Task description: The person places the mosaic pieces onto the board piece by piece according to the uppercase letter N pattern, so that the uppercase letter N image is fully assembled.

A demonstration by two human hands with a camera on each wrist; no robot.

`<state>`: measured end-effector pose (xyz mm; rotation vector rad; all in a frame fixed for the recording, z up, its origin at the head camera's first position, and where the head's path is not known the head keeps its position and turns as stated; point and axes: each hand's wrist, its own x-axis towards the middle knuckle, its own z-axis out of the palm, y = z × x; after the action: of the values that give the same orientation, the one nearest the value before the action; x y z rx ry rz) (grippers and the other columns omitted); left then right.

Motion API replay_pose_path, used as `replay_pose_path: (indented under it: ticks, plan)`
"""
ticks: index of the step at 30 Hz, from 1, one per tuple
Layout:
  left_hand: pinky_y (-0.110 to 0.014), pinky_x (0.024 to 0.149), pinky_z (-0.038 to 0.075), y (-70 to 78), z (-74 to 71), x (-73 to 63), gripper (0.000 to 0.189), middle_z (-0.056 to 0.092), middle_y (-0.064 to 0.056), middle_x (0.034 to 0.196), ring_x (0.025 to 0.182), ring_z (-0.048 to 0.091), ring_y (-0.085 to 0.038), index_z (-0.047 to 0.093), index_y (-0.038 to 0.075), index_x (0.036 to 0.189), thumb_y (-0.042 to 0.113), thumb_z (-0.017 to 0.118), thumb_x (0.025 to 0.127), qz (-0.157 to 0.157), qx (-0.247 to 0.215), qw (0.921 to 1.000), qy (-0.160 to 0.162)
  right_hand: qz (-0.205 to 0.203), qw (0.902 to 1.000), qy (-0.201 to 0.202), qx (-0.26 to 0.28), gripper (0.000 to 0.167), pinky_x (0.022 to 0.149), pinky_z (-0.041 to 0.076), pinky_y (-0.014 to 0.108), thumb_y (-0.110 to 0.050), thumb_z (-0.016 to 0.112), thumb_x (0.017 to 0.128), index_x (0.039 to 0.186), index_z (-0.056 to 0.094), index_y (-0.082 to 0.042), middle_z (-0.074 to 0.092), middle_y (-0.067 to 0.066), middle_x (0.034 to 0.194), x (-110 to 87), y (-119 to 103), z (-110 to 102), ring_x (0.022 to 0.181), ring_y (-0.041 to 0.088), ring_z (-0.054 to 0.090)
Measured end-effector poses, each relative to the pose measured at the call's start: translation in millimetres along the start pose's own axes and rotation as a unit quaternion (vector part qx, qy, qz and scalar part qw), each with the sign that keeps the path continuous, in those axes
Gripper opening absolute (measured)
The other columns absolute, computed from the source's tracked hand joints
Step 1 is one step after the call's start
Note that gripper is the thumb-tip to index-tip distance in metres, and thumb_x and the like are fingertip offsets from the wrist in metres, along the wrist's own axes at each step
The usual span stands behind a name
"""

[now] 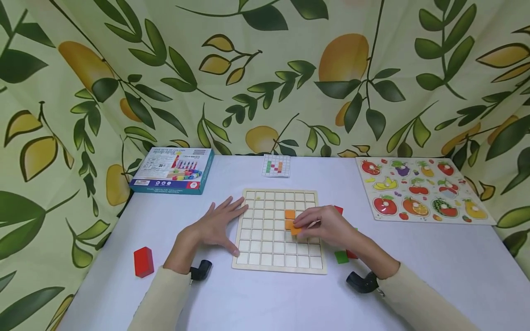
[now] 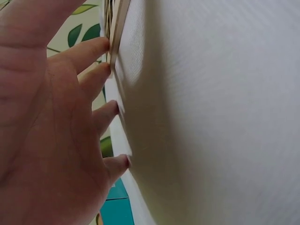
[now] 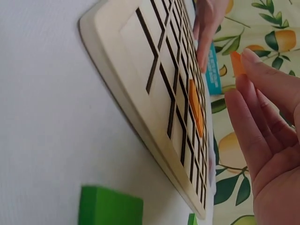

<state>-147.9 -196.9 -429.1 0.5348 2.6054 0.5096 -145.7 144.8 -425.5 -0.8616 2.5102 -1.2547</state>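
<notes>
One flat orange tile [image 1: 295, 230], pinched by the right hand [image 1: 330, 225], clears the gridded wooden board [image 1: 267, 236] (right-wrist view only); splayed left hand [image 1: 216, 225] touches its rim.

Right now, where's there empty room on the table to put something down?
There's bare cloth between the box and the lone red block; in front of the grid, between left sleeve and right sleeve; and between the fruit puzzle and right sleeve. The grid's right side is crowded with loose blocks and the right hand; the left hand takes its left edge.
</notes>
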Motion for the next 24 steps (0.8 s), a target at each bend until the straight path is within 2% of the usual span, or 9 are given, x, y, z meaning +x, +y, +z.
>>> replay_pose_path:
  ticks: [5, 15, 24]
  plan:
    - [-0.071, 0.127, -0.002, 0.6, -0.4, -0.4, 0.125, 0.012, 0.002, 0.175, 0.163, 0.0, -0.034, 0.029, 0.025, 0.162, 0.055, 0.094, 0.06, -0.006, -0.004, 1.0, -0.004, 0.006, 1.0, -0.004, 0.002, 0.022, 0.084, 0.06, 0.018, -0.024, 0.088, 0.079, 0.099, 0.083, -0.019, 0.079, -0.007, 0.103, 2.5, 0.2, 10.3, 0.105, 0.014, 0.072]
    - [-0.07, 0.127, 0.0, -0.8, 1.6, -1.1, 0.125, 0.013, 0.002, 0.175, 0.164, 0.0, -0.033, 0.029, 0.025, 0.162, 0.056, 0.094, 0.059, -0.012, 0.0, 0.9999, 0.001, 0.014, 0.9994, -0.006, -0.03, 0.02, 0.082, 0.06, 0.018, -0.016, 0.088, 0.079, 0.099, 0.083, -0.014, 0.079, -0.006, 0.1, 4.2, 3.3, 25.3, 0.101, 0.013, 0.073]
    - [-0.071, 0.127, -0.001, 0.3, 0.9, -0.6, 0.124, 0.014, 0.002, 0.175, 0.163, 0.001, -0.033, 0.03, 0.025, 0.162, 0.057, 0.093, 0.06, -0.01, 0.002, 0.9999, 0.003, 0.006, 0.9953, 0.018, -0.095, 0.018, 0.091, 0.062, 0.033, -0.017, 0.088, 0.078, 0.096, 0.084, -0.015, 0.08, -0.007, 0.1, 5.1, -1.1, 33.6, 0.104, 0.015, 0.075]
